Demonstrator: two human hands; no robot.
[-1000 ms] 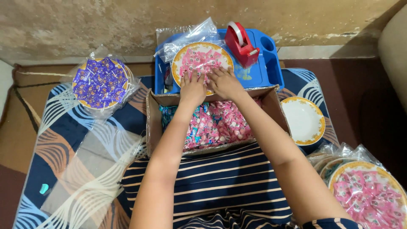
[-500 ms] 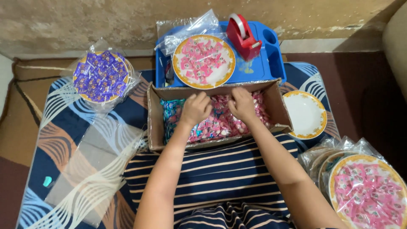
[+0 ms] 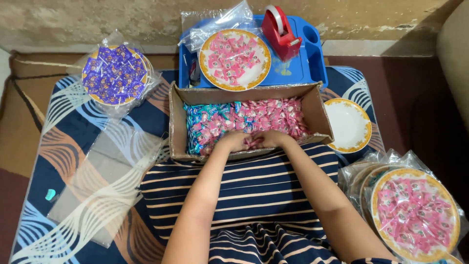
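Starting at the left edge of the frame, a small teal object (image 3: 50, 194) lies on the patterned blue, orange and white cloth (image 3: 58, 146). At upper left, a gold-rimmed plate of purple-wrapped sweets (image 3: 115, 74) sits inside a clear bag. Below it, a flat clear plastic bag (image 3: 105, 186) lies on the cloth.

At frame centre, an open cardboard box (image 3: 177, 122) holds wrapped sweets: blue-wrapped sweets (image 3: 200, 120) at its left end, pink-wrapped sweets (image 3: 276, 117) across the middle and right. The left hand (image 3: 234, 141) and the right hand (image 3: 270, 139) are both inside the box at its near wall, touching each other, fingers curled down into the pink sweets. Both hands are cupped around sweets; how many each hand grasps cannot be determined. Both forearms extend from the lower centre over a navy striped garment (image 3: 244, 195).

Above the box, a blue plastic tray (image 3: 312, 63) carries a gold-rimmed plate of pink sweets (image 3: 234, 59), a crumpled clear bag (image 3: 215, 27) and a red tape dispenser (image 3: 281, 32).

Just beside the box's right end, an empty white plate with a gold rim (image 3: 349, 124) rests on the cloth. At lower right, a bagged plate of pink sweets (image 3: 415, 212) lies on top of other bagged plates.
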